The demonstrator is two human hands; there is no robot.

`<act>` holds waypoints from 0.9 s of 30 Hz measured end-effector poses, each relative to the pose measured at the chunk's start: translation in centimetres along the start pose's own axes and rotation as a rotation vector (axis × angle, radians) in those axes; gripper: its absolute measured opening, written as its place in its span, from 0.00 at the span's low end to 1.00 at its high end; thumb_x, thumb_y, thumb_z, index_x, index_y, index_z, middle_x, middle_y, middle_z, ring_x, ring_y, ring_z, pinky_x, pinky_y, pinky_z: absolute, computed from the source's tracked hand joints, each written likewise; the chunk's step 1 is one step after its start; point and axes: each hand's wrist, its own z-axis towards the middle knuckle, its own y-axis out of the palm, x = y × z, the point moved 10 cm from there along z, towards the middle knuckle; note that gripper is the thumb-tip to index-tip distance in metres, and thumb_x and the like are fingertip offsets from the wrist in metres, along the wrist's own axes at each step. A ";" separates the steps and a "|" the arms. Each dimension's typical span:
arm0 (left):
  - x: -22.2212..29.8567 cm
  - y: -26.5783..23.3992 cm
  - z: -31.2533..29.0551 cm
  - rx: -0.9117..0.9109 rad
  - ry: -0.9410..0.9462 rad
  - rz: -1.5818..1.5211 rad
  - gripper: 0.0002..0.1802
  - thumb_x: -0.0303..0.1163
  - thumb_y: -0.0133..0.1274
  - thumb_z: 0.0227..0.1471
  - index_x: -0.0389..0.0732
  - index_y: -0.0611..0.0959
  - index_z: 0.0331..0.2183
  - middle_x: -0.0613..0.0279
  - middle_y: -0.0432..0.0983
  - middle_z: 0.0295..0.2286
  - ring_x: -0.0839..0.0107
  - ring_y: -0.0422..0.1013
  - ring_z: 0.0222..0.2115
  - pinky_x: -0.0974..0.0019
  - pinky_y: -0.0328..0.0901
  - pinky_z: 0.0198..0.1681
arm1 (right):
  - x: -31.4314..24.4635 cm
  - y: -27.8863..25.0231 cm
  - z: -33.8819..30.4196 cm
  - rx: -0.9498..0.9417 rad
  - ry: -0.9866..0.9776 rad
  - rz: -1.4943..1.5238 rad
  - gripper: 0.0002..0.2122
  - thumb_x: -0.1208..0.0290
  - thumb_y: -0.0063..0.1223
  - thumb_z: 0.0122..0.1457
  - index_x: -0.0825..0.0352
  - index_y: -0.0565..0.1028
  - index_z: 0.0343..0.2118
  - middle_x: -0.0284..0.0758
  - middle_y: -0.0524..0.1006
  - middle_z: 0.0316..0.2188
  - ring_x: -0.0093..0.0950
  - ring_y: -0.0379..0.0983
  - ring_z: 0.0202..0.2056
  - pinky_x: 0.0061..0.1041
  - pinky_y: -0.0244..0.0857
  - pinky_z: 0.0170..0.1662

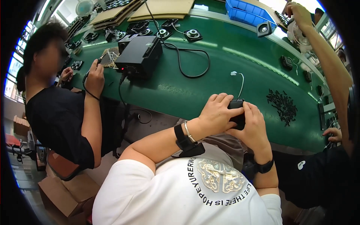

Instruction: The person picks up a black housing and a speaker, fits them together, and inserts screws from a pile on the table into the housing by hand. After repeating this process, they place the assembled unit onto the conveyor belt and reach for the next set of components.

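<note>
Both hands grip a small black speaker box [237, 118] at the near edge of the green bench. My left hand [215, 114] closes over its left side and top, and my right hand [253, 126] wraps its right side. Much of the box is hidden by my fingers. From its far side a thin whitish cable [242, 83] curves away over the bench to a small white plug [233, 73]. To the right of my hands lies a loose pile of small black pieces [282, 107], too small to name.
A black power unit [139, 56] with a red light stands left on the green bench [172, 88], its black cord looping toward the middle. Speakers [192, 34] and a blue crate [249, 13] are farther back. One co-worker [63, 112] sits left; another's arm [330, 56] reaches in at right.
</note>
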 end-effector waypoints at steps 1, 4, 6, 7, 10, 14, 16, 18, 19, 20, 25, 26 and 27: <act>-0.1 0.1 0.1 0.048 0.024 0.000 0.24 0.39 0.65 0.39 0.55 0.82 0.43 0.48 0.72 0.44 0.50 0.67 0.47 0.50 0.61 0.50 | 1.0 -0.4 0.3 0.021 0.034 -0.024 0.28 0.64 0.66 0.45 0.72 0.72 0.50 0.42 0.76 0.40 0.42 0.72 0.44 0.39 0.65 0.46; 0.1 0.0 0.2 0.042 0.054 -0.011 0.25 0.38 0.66 0.37 0.54 0.83 0.43 0.48 0.70 0.46 0.49 0.65 0.49 0.49 0.60 0.52 | 5.8 0.5 1.8 -0.023 0.171 0.284 0.21 0.63 0.64 0.48 0.70 0.77 0.43 0.40 0.77 0.38 0.41 0.73 0.41 0.38 0.65 0.45; -0.4 0.7 0.0 0.009 0.033 0.048 0.26 0.37 0.67 0.37 0.53 0.83 0.44 0.48 0.69 0.47 0.47 0.64 0.50 0.48 0.59 0.53 | 5.5 2.0 2.8 -0.017 0.139 0.228 0.13 0.62 0.63 0.49 0.66 0.81 0.34 0.38 0.78 0.35 0.39 0.72 0.38 0.36 0.65 0.43; -0.5 1.1 0.0 0.007 0.041 0.087 0.27 0.37 0.68 0.37 0.53 0.82 0.44 0.48 0.69 0.48 0.48 0.64 0.49 0.48 0.58 0.53 | 5.5 2.4 2.9 0.057 0.120 0.211 0.11 0.62 0.61 0.50 0.64 0.82 0.31 0.37 0.78 0.34 0.38 0.72 0.37 0.35 0.65 0.42; 0.1 1.5 0.4 -0.048 0.032 0.081 0.26 0.36 0.67 0.38 0.52 0.83 0.44 0.48 0.69 0.48 0.49 0.64 0.49 0.49 0.58 0.53 | 5.2 2.0 3.1 0.203 0.079 0.086 0.06 0.65 0.59 0.51 0.62 0.81 0.26 0.32 0.76 0.29 0.34 0.71 0.35 0.33 0.62 0.40; 0.1 1.9 0.7 -0.051 0.051 0.063 0.24 0.35 0.67 0.38 0.51 0.84 0.43 0.48 0.69 0.48 0.51 0.65 0.49 0.50 0.58 0.53 | 5.9 3.2 3.5 0.165 0.096 0.116 0.05 0.67 0.59 0.49 0.62 0.80 0.24 0.29 0.76 0.27 0.33 0.70 0.35 0.33 0.61 0.40; 0.1 2.2 0.8 -0.070 0.046 0.049 0.24 0.34 0.67 0.38 0.50 0.84 0.43 0.48 0.69 0.47 0.51 0.65 0.49 0.50 0.58 0.53 | 4.8 2.5 3.8 0.232 -0.016 0.086 0.04 0.68 0.59 0.49 0.62 0.80 0.24 0.29 0.75 0.27 0.33 0.70 0.34 0.33 0.61 0.41; 0.1 2.0 1.0 -0.061 0.039 0.058 0.23 0.33 0.66 0.39 0.49 0.84 0.43 0.48 0.70 0.47 0.52 0.65 0.49 0.51 0.58 0.53 | 4.3 2.2 3.6 0.257 -0.064 0.073 0.04 0.69 0.59 0.49 0.62 0.80 0.24 0.29 0.75 0.27 0.33 0.70 0.34 0.33 0.61 0.41; 0.2 2.0 1.0 -0.072 0.036 0.047 0.23 0.33 0.66 0.39 0.49 0.84 0.43 0.48 0.70 0.47 0.52 0.65 0.49 0.51 0.58 0.53 | 4.4 2.1 3.4 0.263 -0.065 0.094 0.04 0.69 0.60 0.49 0.63 0.80 0.25 0.30 0.75 0.27 0.33 0.70 0.34 0.33 0.61 0.41; 0.2 2.2 0.9 -0.089 0.028 0.037 0.24 0.33 0.66 0.39 0.50 0.84 0.43 0.48 0.70 0.47 0.51 0.65 0.49 0.51 0.58 0.53 | 4.5 2.0 3.2 0.268 -0.066 0.115 0.04 0.69 0.60 0.49 0.63 0.79 0.25 0.31 0.75 0.27 0.33 0.70 0.35 0.33 0.62 0.41; 0.3 1.4 0.9 -0.124 -0.031 -0.003 0.27 0.30 0.66 0.39 0.53 0.84 0.46 0.48 0.69 0.48 0.51 0.65 0.49 0.52 0.58 0.54 | 6.9 -1.8 2.9 0.318 -0.078 0.231 0.06 0.69 0.61 0.50 0.66 0.79 0.29 0.33 0.76 0.28 0.34 0.72 0.34 0.32 0.66 0.40; 0.1 1.2 0.9 -0.122 -0.046 -0.008 0.28 0.30 0.66 0.39 0.54 0.84 0.46 0.48 0.69 0.48 0.51 0.65 0.49 0.52 0.58 0.54 | 9.3 -2.6 2.6 0.303 0.040 0.215 0.07 0.69 0.61 0.51 0.66 0.79 0.30 0.34 0.77 0.29 0.35 0.73 0.33 0.31 0.67 0.38; -0.2 1.0 1.0 -0.119 -0.057 -0.011 0.28 0.30 0.66 0.39 0.54 0.84 0.46 0.48 0.69 0.48 0.51 0.65 0.49 0.52 0.58 0.54 | 12.0 -3.3 1.9 0.286 0.157 0.198 0.08 0.69 0.60 0.52 0.67 0.79 0.32 0.36 0.77 0.29 0.36 0.74 0.32 0.31 0.69 0.37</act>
